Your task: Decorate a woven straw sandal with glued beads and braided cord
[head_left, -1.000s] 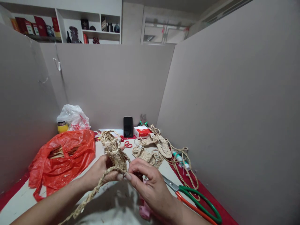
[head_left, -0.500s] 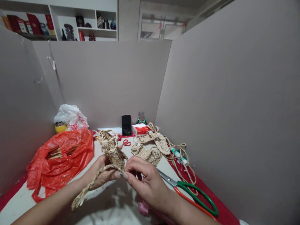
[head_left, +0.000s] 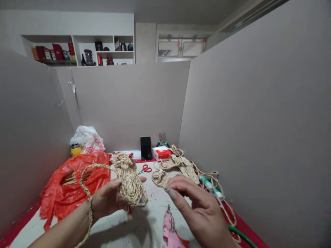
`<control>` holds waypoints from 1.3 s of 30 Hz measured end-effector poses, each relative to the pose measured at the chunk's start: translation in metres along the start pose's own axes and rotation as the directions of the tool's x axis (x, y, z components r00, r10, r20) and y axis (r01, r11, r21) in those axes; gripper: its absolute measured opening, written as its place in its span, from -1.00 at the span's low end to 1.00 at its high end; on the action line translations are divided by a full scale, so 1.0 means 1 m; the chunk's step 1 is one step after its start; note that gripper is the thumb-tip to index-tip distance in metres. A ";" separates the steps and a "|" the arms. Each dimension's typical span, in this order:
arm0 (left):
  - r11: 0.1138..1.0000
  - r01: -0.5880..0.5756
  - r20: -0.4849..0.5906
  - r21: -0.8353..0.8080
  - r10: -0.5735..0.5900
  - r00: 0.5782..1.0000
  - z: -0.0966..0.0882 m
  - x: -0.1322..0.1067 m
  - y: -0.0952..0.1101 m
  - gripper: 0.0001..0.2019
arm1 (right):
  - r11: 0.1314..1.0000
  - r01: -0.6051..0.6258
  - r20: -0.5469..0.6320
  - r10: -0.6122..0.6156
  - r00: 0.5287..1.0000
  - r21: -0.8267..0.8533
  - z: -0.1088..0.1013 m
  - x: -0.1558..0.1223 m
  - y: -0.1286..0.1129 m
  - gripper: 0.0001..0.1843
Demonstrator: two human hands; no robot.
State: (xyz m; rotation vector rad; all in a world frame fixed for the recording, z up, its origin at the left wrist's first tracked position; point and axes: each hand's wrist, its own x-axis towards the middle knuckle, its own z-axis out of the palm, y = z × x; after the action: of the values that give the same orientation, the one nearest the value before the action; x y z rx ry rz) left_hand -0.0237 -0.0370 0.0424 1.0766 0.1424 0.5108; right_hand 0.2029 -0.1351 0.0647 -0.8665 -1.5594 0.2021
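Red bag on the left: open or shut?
Open. The red plastic bag lies with its mouth gaping, pale straw strips showing inside, just beyond the left hand that grips the straw sandal.

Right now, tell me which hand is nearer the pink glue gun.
Right. The right hand hovers open just beside the pink glue gun, on its right side; the left hand is farther off to its left, gripping a straw sandal.

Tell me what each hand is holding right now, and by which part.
The left hand grips the straw sandal by its side edge, near the middle. The right hand hovers open, holding nothing.
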 end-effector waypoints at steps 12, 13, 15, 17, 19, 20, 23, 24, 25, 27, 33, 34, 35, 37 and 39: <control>0.985 0.143 0.108 -0.101 -0.132 0.985 0.001 0.000 -0.004 -0.33 | 0.992 0.125 0.146 -0.127 0.981 0.025 0.015 -0.017 0.006 -0.72; 0.988 0.127 0.103 -0.083 -0.118 0.988 -0.001 0.000 -0.006 -0.34 | 0.981 0.196 0.166 -0.196 0.966 0.019 0.016 -0.018 0.005 -0.64; 0.992 0.117 0.092 -0.044 -0.112 0.989 -0.005 -0.001 -0.009 -0.35 | 0.957 0.291 0.204 -0.284 0.937 -0.001 0.019 -0.017 0.003 -0.59; 0.993 0.121 0.077 -0.011 -0.119 0.990 -0.008 -0.001 -0.012 -0.34 | 0.941 0.339 0.243 -0.329 0.913 0.002 0.023 -0.016 0.003 -0.67; 0.992 0.120 0.063 0.026 -0.121 0.991 -0.010 -0.001 -0.015 -0.30 | 0.939 0.342 0.259 -0.337 0.905 0.027 0.028 -0.014 0.002 -0.74; 0.993 0.108 0.050 0.048 -0.110 0.993 -0.010 0.000 -0.016 -0.28 | 0.944 0.329 0.248 -0.328 0.912 0.041 0.030 -0.013 0.002 -0.76; 0.990 0.064 -0.022 0.124 -0.061 0.998 -0.008 0.001 -0.018 -0.20 | 0.975 0.211 0.215 -0.221 0.951 0.069 0.035 -0.013 0.001 -0.81; 0.988 0.047 -0.049 0.146 -0.040 0.998 -0.007 0.001 -0.018 -0.19 | 0.986 0.151 0.225 -0.163 0.961 0.069 0.035 -0.014 0.000 -0.84; 0.986 0.029 -0.070 0.166 -0.018 0.997 -0.006 0.001 -0.018 -0.18 | 0.994 0.086 0.245 -0.099 0.964 0.065 0.036 -0.014 0.000 -0.85; 0.980 0.001 -0.080 0.199 0.016 0.997 -0.004 0.001 -0.018 -0.20 | 0.997 -0.038 0.281 0.017 0.960 0.068 0.036 -0.015 0.000 -0.87; 0.975 0.004 -0.090 0.222 0.017 0.996 -0.004 0.003 -0.020 -0.30 | 0.968 -0.197 0.315 0.140 0.939 0.155 0.038 -0.013 0.000 -0.83; 0.976 0.002 -0.091 0.217 0.018 0.996 -0.004 0.004 -0.021 -0.32 | 0.968 -0.197 0.320 0.139 0.937 0.157 0.039 -0.012 -0.001 -0.83; 0.979 0.001 -0.092 0.206 0.018 0.996 -0.003 0.005 -0.021 -0.35 | 0.970 -0.188 0.329 0.128 0.936 0.157 0.038 -0.012 -0.001 -0.83; 0.986 0.002 -0.100 0.169 0.015 0.995 -0.002 0.006 -0.021 -0.41 | 0.974 -0.161 0.338 0.099 0.936 0.161 0.036 -0.012 -0.001 -0.83; 0.993 0.011 -0.097 0.114 0.000 0.995 -0.001 0.007 -0.020 -0.44 | 0.975 -0.153 0.313 0.097 0.945 0.159 0.031 -0.012 0.000 -0.83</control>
State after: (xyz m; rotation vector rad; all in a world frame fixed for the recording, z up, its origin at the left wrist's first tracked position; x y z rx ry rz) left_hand -0.0114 -0.0402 0.0253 1.1634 0.2631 0.5554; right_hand 0.1743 -0.1316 0.0490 -0.8177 -1.7388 0.5849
